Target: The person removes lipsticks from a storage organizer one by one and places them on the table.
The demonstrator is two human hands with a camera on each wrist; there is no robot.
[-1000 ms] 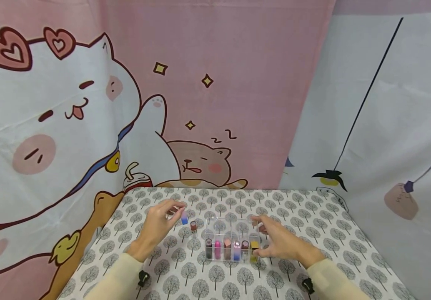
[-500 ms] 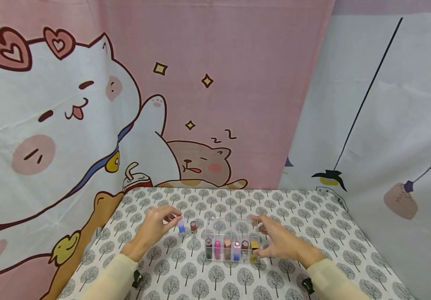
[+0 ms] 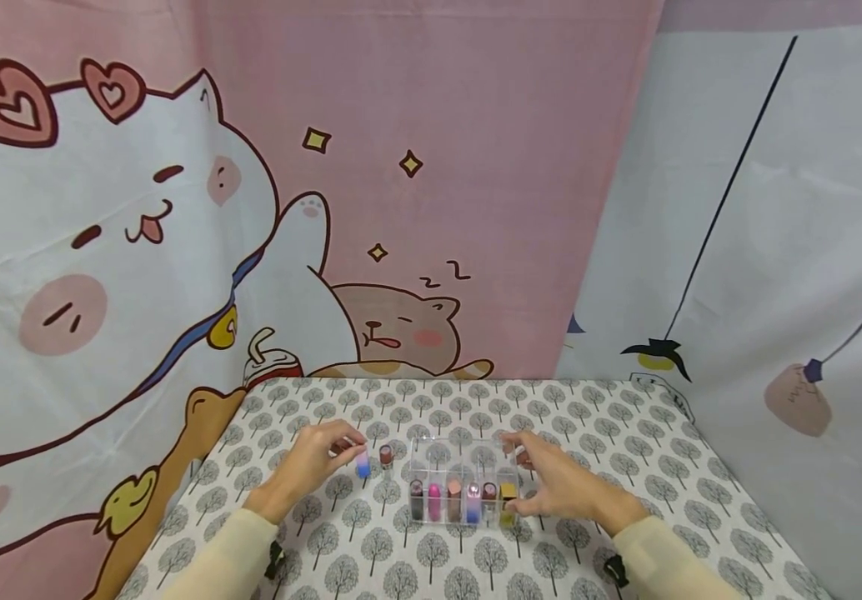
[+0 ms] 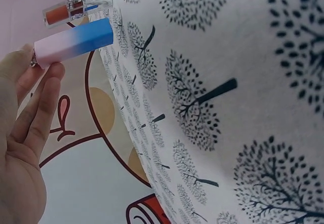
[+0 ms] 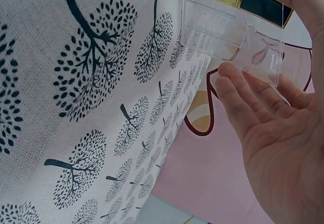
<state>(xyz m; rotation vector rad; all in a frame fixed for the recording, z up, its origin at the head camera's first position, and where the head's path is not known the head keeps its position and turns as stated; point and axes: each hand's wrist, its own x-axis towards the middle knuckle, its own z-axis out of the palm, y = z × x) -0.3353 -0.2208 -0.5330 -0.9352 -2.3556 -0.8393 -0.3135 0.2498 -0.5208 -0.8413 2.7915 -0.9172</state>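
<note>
My left hand [image 3: 317, 457] pinches a pink-to-blue lipstick tube [image 3: 363, 465] by its upper end, left of the clear organizer. In the left wrist view, thumb and fingertips meet at the pink end of this lipstick [image 4: 76, 42], and the blue end points away. My right hand [image 3: 562, 483] holds the right side of the clear compartment organizer [image 3: 463, 463], thumb at its front corner and fingers at the back. The right wrist view shows the thumb on a gold-and-black lipstick [image 5: 263, 6] end of the organizer [image 5: 215, 24], fingertips beneath its far edge.
A brown-capped clear lip tube [image 3: 386, 456] stands between the left hand and the organizer. The organizer's front row carries several lip tubes, among them a bright pink one [image 3: 434, 502]. Tree-print cloth [image 3: 431, 575] covers the table; a cartoon curtain [image 3: 476, 208] hangs behind.
My left hand has drawn the pink-to-blue lipstick slightly left and nearer to me, beside the brown-capped tube. The right hand and organizer stay put.
</note>
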